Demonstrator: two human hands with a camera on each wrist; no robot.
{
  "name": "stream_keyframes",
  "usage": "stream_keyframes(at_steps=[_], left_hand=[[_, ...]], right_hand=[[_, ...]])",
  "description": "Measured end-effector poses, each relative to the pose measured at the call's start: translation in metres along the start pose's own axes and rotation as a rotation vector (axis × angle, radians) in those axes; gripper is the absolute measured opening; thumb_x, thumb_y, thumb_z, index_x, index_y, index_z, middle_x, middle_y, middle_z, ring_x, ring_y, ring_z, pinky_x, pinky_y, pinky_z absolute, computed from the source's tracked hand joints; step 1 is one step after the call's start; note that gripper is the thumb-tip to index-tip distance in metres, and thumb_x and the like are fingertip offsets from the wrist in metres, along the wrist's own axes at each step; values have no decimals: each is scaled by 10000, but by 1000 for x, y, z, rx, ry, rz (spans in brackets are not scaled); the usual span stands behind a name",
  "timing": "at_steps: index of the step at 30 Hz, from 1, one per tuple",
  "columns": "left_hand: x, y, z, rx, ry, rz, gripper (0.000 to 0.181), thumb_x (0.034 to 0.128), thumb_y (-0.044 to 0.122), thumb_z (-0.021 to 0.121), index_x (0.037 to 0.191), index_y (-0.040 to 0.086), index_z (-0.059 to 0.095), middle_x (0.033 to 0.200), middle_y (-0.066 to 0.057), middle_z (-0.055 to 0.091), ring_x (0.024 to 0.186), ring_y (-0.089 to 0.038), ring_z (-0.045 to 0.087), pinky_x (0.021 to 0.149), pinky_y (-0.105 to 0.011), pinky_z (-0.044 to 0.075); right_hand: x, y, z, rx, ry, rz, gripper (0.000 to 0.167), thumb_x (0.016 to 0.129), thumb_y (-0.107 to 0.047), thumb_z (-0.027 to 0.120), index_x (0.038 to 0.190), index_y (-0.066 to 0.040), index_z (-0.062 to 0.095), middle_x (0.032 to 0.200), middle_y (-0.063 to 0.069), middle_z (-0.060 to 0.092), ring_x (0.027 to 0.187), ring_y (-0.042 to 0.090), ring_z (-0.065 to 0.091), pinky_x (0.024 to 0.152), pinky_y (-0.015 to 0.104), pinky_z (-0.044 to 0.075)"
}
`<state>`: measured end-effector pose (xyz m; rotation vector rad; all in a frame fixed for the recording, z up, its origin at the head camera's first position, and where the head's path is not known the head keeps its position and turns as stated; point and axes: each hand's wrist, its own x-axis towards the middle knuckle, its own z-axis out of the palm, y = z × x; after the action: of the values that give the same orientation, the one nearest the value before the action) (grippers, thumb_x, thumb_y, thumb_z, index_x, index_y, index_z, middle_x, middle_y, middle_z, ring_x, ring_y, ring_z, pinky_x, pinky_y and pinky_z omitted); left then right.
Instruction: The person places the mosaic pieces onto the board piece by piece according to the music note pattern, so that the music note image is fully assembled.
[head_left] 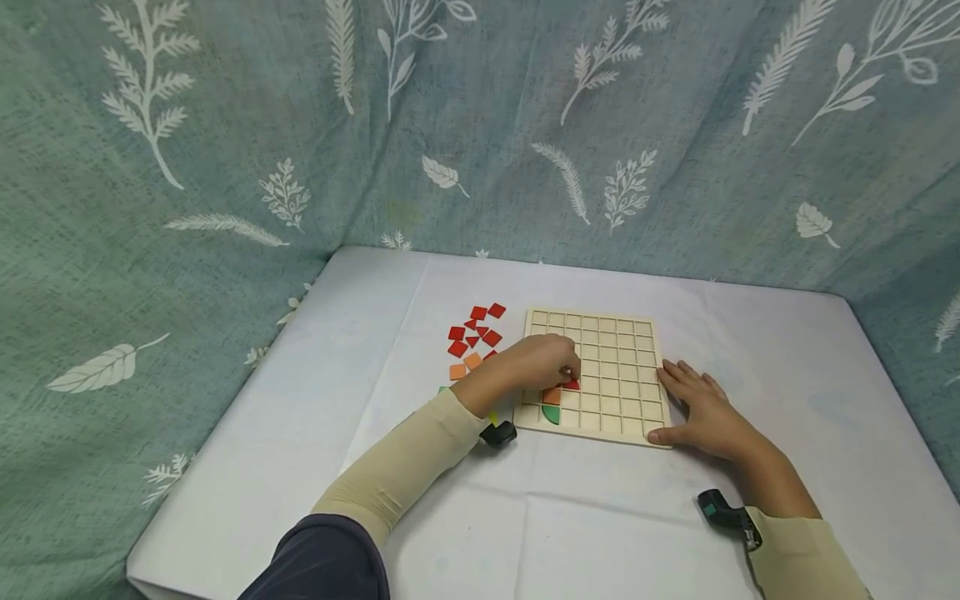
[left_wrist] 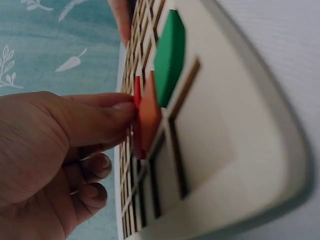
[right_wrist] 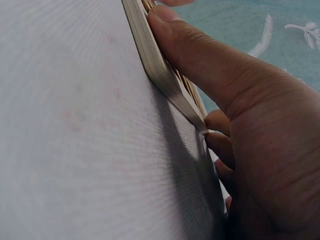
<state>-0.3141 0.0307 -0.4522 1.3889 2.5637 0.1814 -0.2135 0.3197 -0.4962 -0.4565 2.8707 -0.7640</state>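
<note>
A wooden grid board (head_left: 615,375) lies on the white table. Over its left part, the left hand (head_left: 542,362) pinches a red piece (head_left: 572,385) between thumb and fingertips; in the left wrist view the left hand (left_wrist: 65,145) has the red piece (left_wrist: 137,120) at the grid, beside an orange piece (left_wrist: 149,112) and a green piece (left_wrist: 170,57). The orange piece (head_left: 551,396) and the green quarter-round piece (head_left: 552,413) sit in cells near the board's front left. The right hand (head_left: 705,414), fingers spread, rests at the board's right edge, thumb on its corner (right_wrist: 225,90).
Several red pieces (head_left: 457,333) and orange pieces (head_left: 458,372) lie loose left of the board, some green and yellow ones partly hidden by the left arm. A patterned green curtain (head_left: 480,150) hangs behind the table (head_left: 600,517). Black devices sit at both wrists.
</note>
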Motion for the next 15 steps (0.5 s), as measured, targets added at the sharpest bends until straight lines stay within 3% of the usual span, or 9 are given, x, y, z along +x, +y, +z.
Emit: stream_keyframes(at_steps=[11,15], left_hand=[[5,4,-8,-18,-24,-23,108,923,149,665,961,218,739,969,87,605,884,-63,529,742,-236,442],[2,2,-10,-21,-16,-43,145,927,146,657,1022,211,744,1012,88,631,929,-64,548,798,-244,450]], right_hand=[[-1,2,-4,3,2,-4,1236,649,-670,765,1508,44,237,1576,224,153,1452,393,38,1122,521,-69],[-1,3,-1,7,2,-6,1232,654,-675,759,1511,39,235,1577,220,156,1454,385,37,1124,511,-72]])
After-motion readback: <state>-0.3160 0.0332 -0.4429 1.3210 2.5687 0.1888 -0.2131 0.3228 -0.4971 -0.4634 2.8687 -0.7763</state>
